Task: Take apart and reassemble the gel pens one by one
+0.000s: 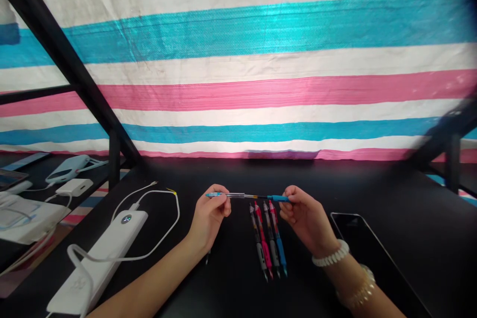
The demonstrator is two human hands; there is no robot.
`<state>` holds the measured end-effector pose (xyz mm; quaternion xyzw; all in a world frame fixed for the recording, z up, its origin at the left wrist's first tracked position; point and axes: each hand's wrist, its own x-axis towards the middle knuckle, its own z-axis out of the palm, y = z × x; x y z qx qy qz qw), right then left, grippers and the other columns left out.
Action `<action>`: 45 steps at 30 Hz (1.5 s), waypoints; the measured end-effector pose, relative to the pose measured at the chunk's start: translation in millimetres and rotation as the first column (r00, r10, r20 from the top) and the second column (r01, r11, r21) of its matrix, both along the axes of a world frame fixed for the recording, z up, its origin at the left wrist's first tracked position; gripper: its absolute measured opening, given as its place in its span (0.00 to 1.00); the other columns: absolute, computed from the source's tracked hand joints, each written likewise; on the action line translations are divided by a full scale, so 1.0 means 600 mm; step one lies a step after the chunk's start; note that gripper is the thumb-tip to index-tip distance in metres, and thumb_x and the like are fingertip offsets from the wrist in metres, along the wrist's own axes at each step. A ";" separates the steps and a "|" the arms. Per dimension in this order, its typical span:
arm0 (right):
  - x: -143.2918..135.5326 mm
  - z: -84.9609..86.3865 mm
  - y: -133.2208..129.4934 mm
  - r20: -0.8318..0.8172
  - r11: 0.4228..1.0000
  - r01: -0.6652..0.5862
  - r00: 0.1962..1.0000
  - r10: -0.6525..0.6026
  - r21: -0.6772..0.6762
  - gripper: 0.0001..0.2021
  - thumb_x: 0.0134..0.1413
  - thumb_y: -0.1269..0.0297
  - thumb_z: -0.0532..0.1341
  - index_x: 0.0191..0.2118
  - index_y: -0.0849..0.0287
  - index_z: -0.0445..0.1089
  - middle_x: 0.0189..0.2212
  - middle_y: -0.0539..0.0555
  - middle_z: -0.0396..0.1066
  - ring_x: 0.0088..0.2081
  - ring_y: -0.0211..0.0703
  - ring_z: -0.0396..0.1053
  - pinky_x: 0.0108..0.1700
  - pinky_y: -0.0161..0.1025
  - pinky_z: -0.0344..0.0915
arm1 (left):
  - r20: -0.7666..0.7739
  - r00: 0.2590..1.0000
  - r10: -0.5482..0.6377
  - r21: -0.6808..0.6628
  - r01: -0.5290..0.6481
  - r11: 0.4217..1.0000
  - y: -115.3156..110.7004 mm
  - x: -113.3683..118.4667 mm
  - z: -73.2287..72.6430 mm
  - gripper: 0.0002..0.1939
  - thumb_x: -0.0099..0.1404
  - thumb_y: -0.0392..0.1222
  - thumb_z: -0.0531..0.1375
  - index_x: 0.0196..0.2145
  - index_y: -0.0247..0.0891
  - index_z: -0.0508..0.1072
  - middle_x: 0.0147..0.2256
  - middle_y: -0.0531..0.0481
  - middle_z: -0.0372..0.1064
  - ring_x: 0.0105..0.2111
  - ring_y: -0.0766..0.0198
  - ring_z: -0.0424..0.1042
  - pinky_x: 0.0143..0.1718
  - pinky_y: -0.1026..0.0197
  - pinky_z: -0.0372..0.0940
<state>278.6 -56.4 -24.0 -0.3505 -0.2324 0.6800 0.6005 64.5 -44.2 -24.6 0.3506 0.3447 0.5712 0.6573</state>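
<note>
My left hand [211,216] is closed, with thumb and fingers pinching the clear pen barrel [236,195], whose blue end sticks out to the left. My right hand [306,216] pinches the blue grip section [278,198] of the same pen. Between the two parts a thin ink refill [257,197] shows, so the pen looks partly drawn apart, level above the table. Just below it, several retractable pens with grey, pink and blue grips [267,241] lie side by side. Under my left wrist pokes a small dark tip [207,258], mostly hidden.
On the left lies a white power bank [100,258] with a looping white cable [178,218]. A dark phone [367,238] rests by my right forearm. Chargers and devices [67,169] crowd the far left. Black frame bars [74,77] and a striped sheet [261,94] stand behind the black table [167,171].
</note>
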 end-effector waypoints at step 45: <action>-0.018 -0.002 -0.022 0.835 0.885 -0.304 0.529 -0.152 0.354 0.10 0.63 0.58 0.57 0.33 0.57 0.70 0.25 0.51 0.72 0.24 0.39 0.66 0.25 0.34 0.59 | 0.022 0.999 -0.048 -0.047 0.049 0.998 -0.006 0.008 0.009 0.08 0.54 0.38 0.65 0.29 0.36 0.68 0.19 0.55 0.64 0.20 0.70 0.60 0.24 0.66 0.55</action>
